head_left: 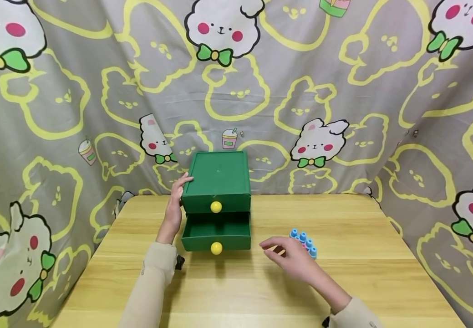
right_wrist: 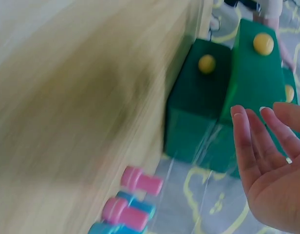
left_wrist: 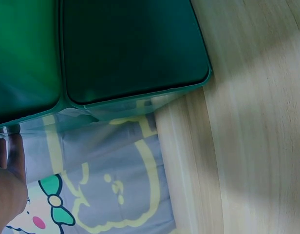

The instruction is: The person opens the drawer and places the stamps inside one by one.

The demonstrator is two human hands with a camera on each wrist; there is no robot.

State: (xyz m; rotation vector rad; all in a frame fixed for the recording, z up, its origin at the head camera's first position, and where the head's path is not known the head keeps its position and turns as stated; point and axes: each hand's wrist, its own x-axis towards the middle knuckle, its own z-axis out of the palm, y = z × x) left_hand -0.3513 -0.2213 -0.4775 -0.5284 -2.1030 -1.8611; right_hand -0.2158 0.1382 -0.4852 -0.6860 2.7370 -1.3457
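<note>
Two hands at a green drawer box (head_left: 218,178), centre frame.
Left hand (head_left: 175,207) rests flat against its left side; right hand (head_left: 289,258), fingers relaxed and empty, hovers beside blue-pink pegs (head_left: 304,242), lower right.

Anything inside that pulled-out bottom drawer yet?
The visible part of the bottom drawer shows only bare green floor, no objects. Its rear portion sits under the top drawer, so that part cannot be checked. The blue and pink pegs lie on the table.

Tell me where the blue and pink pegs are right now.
In the head view the blue and pink pegs lie on the wooden table, right of the open lower drawer and just beyond the right hand, which holds nothing.
</note>
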